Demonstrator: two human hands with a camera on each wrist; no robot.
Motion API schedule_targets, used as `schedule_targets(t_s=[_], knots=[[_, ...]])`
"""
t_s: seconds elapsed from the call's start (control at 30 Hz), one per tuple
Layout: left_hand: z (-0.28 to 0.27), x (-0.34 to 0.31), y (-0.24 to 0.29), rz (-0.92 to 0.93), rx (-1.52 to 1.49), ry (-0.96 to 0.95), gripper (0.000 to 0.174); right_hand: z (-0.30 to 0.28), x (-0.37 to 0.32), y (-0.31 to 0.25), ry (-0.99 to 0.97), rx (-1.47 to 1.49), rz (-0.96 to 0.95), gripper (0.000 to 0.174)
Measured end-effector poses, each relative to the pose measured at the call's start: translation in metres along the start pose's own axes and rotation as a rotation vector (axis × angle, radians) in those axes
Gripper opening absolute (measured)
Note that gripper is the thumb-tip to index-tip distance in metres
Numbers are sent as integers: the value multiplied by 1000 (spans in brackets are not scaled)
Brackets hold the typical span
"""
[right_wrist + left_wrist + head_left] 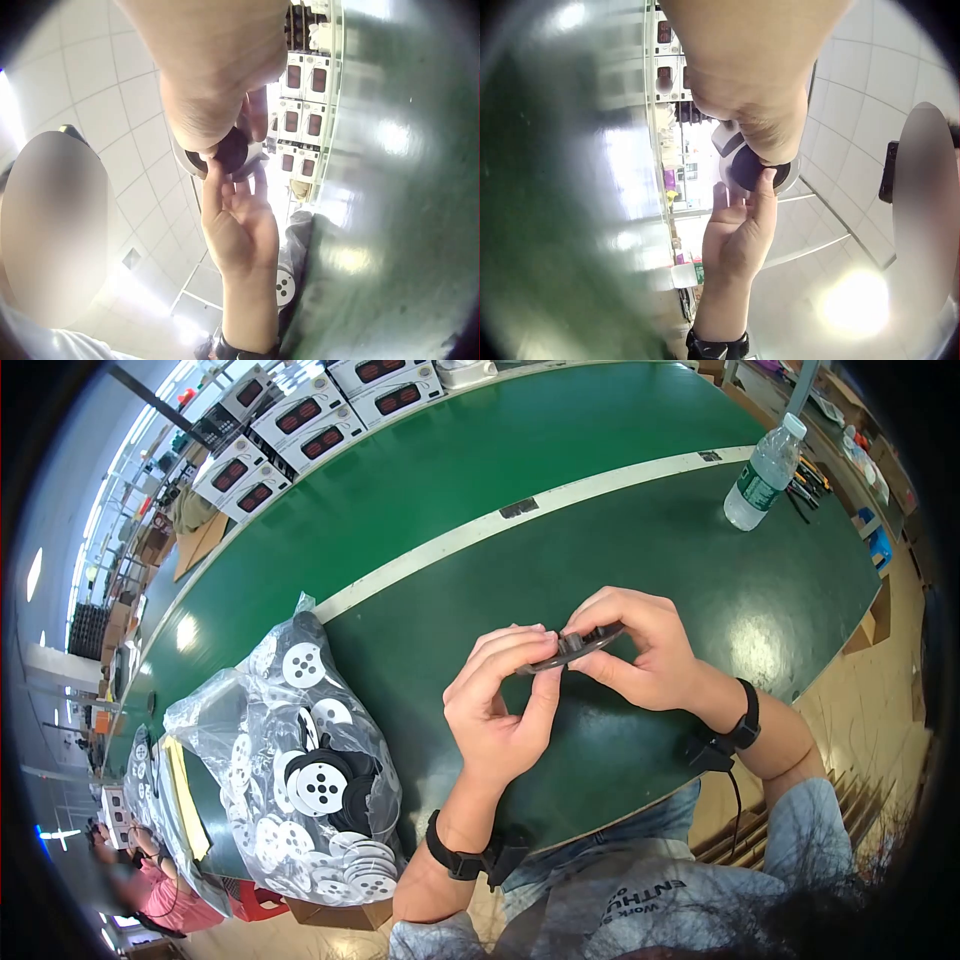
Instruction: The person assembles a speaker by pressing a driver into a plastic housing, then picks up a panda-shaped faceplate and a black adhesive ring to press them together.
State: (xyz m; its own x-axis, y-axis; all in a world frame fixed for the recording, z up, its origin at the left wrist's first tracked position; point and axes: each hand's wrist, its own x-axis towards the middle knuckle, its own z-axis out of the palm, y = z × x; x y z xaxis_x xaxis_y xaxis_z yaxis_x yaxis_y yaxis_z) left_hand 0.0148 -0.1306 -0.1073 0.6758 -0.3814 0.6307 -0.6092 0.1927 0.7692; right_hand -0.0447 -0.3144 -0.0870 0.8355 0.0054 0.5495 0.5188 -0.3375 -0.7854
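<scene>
Both hands hold a dark round disc (574,651) between them above the table, seen nearly edge-on in the head view. At its left end the left hand (500,710) pinches it, fingers over the top and thumb below. Thumb and fingers of the right hand (645,650) pinch the opposite end. From the left wrist the disc (748,169) shows a black round face inside a paler rim. The right wrist view shows the same black face (234,152), partly hidden by the right hand. A small dark raised part stands on the disc between the fingertips.
A clear plastic bag (240,705) of white discs with holes (303,665) and black round pieces (358,800) lies at left on the green table (450,580). A water bottle (765,475) stands at back right. Boxes (300,430) are stacked along the far edge. Another person (170,890) is at lower left.
</scene>
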Motion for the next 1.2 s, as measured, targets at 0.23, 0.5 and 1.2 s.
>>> schedule_targets(t_s=[0.23, 0.5, 1.2], knots=[[-2, 7, 11, 258, 356, 107, 25, 1, 1, 6, 76, -153, -308, 29], [-2, 3, 21, 328, 423, 126, 26, -1, 2, 3, 79, -109, -369, 28], [-6, -5, 29, 372, 506, 36, 22, -8, 3, -1, 55, -190, -491, 22]])
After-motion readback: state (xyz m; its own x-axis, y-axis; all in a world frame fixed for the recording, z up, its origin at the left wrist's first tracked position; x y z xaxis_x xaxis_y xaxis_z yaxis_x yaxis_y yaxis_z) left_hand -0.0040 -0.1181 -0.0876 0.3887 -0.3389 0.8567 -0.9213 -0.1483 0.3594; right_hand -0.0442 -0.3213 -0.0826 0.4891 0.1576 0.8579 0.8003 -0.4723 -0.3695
